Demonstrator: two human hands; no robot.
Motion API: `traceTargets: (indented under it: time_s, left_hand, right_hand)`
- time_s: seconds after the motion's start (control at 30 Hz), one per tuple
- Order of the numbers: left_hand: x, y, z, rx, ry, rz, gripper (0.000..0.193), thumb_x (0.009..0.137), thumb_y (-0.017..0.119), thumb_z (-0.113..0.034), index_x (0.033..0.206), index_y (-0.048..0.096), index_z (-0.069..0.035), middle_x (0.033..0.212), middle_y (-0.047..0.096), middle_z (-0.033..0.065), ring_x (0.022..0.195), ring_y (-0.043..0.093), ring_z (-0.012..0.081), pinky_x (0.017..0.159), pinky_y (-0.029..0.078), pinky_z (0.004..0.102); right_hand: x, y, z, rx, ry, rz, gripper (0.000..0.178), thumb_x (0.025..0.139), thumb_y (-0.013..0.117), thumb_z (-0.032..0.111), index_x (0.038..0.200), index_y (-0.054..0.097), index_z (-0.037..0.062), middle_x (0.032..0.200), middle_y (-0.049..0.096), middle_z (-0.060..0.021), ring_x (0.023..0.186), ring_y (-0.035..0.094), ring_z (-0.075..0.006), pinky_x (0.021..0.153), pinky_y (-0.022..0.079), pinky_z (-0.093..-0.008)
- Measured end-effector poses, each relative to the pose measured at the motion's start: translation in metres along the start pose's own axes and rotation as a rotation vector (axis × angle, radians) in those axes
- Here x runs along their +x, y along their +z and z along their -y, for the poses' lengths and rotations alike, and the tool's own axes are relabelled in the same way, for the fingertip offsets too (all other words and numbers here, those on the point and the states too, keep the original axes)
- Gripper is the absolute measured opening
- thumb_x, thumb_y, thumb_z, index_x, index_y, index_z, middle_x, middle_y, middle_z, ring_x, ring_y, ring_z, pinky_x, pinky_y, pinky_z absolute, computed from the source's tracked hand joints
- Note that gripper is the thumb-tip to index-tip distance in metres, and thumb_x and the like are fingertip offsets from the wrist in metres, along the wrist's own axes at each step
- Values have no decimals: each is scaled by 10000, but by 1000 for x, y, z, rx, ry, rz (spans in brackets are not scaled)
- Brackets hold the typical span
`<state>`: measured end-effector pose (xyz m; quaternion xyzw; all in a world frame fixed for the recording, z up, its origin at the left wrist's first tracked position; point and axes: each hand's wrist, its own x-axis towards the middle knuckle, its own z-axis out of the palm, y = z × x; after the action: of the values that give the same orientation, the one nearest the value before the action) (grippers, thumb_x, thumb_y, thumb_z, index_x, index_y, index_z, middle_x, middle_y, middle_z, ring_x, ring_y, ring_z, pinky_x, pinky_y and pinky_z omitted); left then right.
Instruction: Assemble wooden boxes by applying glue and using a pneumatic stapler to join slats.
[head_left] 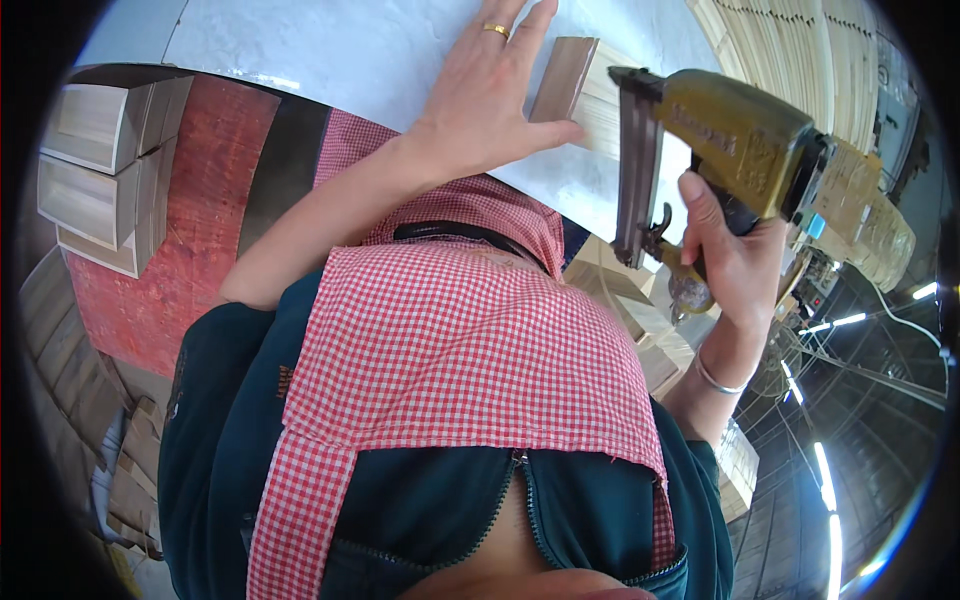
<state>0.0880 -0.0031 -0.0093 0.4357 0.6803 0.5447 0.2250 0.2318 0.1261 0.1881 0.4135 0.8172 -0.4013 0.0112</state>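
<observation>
A worker's left hand (pixel 480 95), fingers spread flat, presses down beside a small wooden piece (pixel 580 90) lying on the pale desk (pixel 330 45). Just right of the piece, the right hand (pixel 735 255) is clamped around the grip of a brass-coloured nail gun (pixel 720 140), its nose touching the wood. Stacked wooden boxes (pixel 100 170) sit far left of the piece.

Head camera looks steeply down, close over the person's own chest.
</observation>
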Motion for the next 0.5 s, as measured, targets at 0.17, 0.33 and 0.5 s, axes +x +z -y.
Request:
traceTargets:
  time_s: [0.17, 0.33, 0.5]
  left_hand:
    - [-3, 15, 6, 113, 83, -117, 1061, 808, 760, -446, 1520, 187, 93, 1552, 183, 348, 1464, 154, 525, 1188, 220, 573]
    - [-3, 10, 0, 118, 54, -74, 1051, 807, 762, -439, 1519, 196, 87, 1546, 197, 344, 1464, 148, 529, 1183, 220, 585]
    - [-4, 9, -5, 115, 17, -64, 1042, 807, 765, -433, 1521, 205, 78, 1553, 196, 330, 1467, 145, 525, 1179, 223, 589]
  right_hand:
    - [26, -10, -3, -64, -9, 2, 285, 860, 810, 192, 970, 665, -27, 591, 603, -28, 396, 494, -89, 363, 375, -209]
    - [34, -14, -8, -94, 0, 56, 303, 863, 808, 210, 975, 663, -32, 571, 595, -29, 385, 489, -90, 355, 370, -207]
    - [36, -18, -6, -81, 18, 64, 313, 864, 808, 220, 974, 661, -34, 557, 586, -30, 382, 485, -91, 352, 368, -208]
